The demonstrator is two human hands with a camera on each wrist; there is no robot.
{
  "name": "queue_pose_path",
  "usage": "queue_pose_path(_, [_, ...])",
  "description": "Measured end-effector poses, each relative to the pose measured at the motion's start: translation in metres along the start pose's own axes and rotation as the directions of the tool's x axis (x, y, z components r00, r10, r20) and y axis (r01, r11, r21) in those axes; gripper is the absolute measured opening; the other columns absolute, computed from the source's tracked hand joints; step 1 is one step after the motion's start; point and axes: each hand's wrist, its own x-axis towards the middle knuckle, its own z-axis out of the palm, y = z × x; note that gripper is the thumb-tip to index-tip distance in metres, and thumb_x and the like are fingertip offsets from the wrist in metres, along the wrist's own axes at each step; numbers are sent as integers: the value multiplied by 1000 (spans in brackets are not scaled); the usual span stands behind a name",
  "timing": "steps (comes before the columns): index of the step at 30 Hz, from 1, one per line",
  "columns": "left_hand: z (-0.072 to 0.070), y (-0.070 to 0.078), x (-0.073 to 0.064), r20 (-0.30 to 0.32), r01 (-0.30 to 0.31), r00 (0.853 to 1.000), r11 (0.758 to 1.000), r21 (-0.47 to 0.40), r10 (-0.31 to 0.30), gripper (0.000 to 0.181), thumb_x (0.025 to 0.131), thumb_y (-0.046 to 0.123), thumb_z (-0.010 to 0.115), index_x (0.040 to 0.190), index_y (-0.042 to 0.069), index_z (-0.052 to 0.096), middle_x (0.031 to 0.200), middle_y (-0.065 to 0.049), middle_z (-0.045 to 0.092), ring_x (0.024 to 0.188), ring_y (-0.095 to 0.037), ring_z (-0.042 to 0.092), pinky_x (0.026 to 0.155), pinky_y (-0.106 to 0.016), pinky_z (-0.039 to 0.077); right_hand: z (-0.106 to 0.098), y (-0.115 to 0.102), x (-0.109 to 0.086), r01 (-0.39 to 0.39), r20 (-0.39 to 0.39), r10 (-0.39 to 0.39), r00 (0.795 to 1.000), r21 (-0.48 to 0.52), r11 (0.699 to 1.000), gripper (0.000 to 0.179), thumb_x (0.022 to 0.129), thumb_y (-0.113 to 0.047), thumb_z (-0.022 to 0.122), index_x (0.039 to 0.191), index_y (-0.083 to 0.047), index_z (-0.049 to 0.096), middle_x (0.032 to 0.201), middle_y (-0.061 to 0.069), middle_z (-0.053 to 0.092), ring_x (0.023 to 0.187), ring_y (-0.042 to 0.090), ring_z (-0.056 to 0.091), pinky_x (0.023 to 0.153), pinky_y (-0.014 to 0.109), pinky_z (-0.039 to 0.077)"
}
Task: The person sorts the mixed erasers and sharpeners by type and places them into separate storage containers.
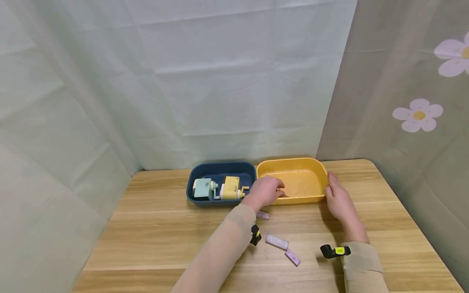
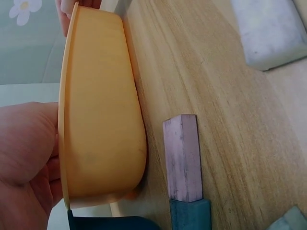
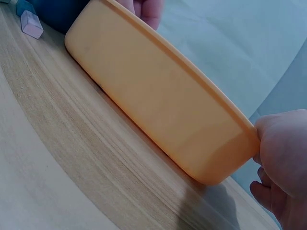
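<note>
My left hand (image 1: 264, 190) reaches over the near left part of the yellow tray (image 1: 293, 200), its thumb and index finger parted inside with nothing between them. In the left wrist view, that hand (image 2: 24, 148) is partly hidden behind the tray's rim (image 2: 64, 115). My right hand (image 1: 340, 201) touches the tray's right end, fingers along the outside. Its thumb side meets the rim corner in the right wrist view, where the hand (image 3: 288, 153) shows. Left of the yellow tray, a dark blue tray (image 1: 223, 167) holds a light blue crank pencil sharpener (image 1: 203, 189) and a yellow one (image 1: 231, 188).
Several lilac eraser-like blocks lie in front of the trays: a larger block (image 1: 277, 241), a smaller one (image 1: 292, 257), and another (image 1: 263, 215) with a teal end (image 2: 190, 214). A pale curtain (image 1: 234, 81) hangs behind the wooden table (image 1: 157, 232).
</note>
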Motion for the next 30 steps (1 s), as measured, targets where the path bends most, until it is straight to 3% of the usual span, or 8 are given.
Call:
queue_pose_path(23, [4,-6,-5,-91,-44,995,995,85,52,26,107,38,68,124,24,82,112,7,78,96,-12,70,80,-30,60,-1,1,-1,9,-4,-9,1000,-7,1000,58,116,-18,30,164,13,18,170,36,18,158,53,18,127,64,17])
queue_pose_path(27, [1,-8,-8,-117,-51,991,995,88,61,27,107,38,67,124,23,82,117,5,77,103,-18,72,78,-31,60,-1,1,-1,10,-4,-10,1000,-6,1000,58,116,-18,29,163,13,18,169,36,18,157,53,17,127,64,17])
queue_pose_path(30, [-1,-9,-11,-130,-51,990,996,77,61,27,107,38,67,124,23,82,125,3,77,118,-26,71,89,-36,61,-1,0,-1,12,-9,-12,1000,-5,1000,58,115,-17,30,163,13,19,169,36,18,157,53,18,127,64,17])
